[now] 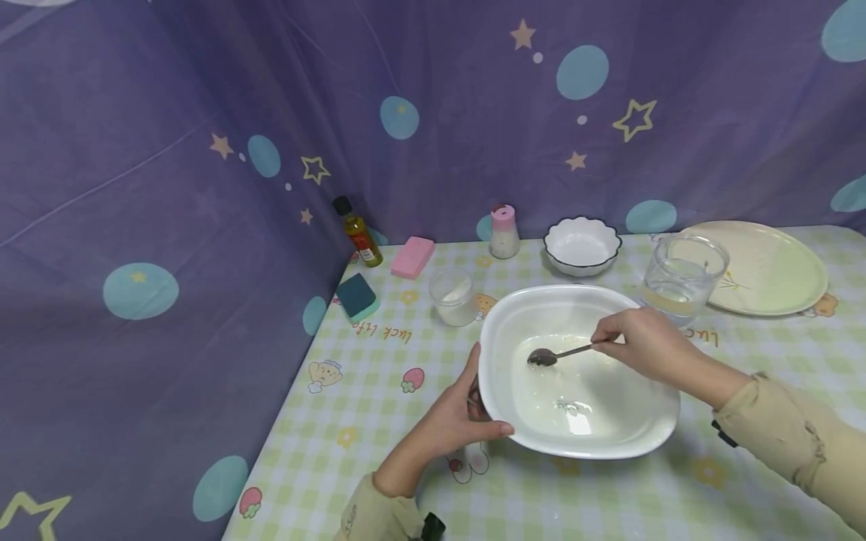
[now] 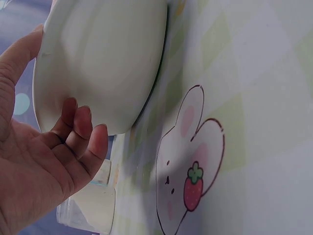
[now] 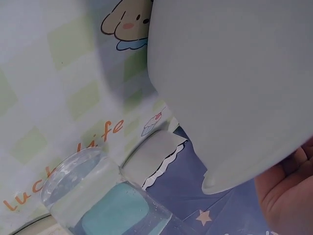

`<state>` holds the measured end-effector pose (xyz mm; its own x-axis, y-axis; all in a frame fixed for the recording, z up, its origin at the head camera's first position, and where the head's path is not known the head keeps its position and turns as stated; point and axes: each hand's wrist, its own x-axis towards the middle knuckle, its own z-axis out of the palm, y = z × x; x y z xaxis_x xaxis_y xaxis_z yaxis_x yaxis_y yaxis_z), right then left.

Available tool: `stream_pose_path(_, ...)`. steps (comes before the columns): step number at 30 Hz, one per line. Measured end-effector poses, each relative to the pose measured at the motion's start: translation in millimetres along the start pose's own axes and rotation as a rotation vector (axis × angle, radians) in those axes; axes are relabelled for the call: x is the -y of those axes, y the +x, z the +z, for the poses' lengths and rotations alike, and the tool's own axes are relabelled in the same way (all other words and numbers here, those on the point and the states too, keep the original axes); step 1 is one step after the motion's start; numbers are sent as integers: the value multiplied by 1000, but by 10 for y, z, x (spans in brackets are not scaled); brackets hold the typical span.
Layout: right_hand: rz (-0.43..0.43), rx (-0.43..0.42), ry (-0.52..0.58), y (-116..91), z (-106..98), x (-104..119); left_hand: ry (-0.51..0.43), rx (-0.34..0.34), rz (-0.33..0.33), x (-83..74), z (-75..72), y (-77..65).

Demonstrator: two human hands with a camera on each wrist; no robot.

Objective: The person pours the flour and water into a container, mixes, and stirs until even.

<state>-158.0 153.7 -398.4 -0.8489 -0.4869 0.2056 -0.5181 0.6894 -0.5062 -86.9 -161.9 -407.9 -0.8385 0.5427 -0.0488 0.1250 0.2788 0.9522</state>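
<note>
A white oval basin (image 1: pixel 576 449) with a shallow pool of clear liquid sits in front of me on the checked cloth. My left hand (image 1: pixel 443 421) grips its left rim, thumb at the edge; in the left wrist view the curled fingers (image 2: pixel 80 129) lie against the outer wall of the basin (image 2: pixel 107 58). My right hand (image 1: pixel 646 342) reaches over the far right rim and pinches the handle of a dark metal spoon (image 1: pixel 543 358), whose bowl is down at the liquid. The basin's wall hides the spoon in the right wrist view.
Behind the basin stand a jar of white powder (image 1: pixel 455 304), a pink-topped shaker (image 1: pixel 504 233), a scalloped bowl (image 1: pixel 582 244) and a glass bowl of water (image 1: pixel 679 282). A pale oval plate (image 1: pixel 778 270) lies right. Sponges (image 1: pixel 413 257) and an oil bottle (image 1: pixel 358 234) are left.
</note>
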Motion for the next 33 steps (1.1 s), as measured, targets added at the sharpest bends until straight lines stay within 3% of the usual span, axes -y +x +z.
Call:
stream_pose_path(10,-38,-73,-83,-9,-49,-70,-19,4,2,9,3,0)
stream_pose_path(18,-24,-73,-168,-63,-161,-147,-34,-3,-24,31,7,-4)
stream_pose_path(33,37,137,-198,-201,-524,-172,-35,-3,-22,35,8,-4)
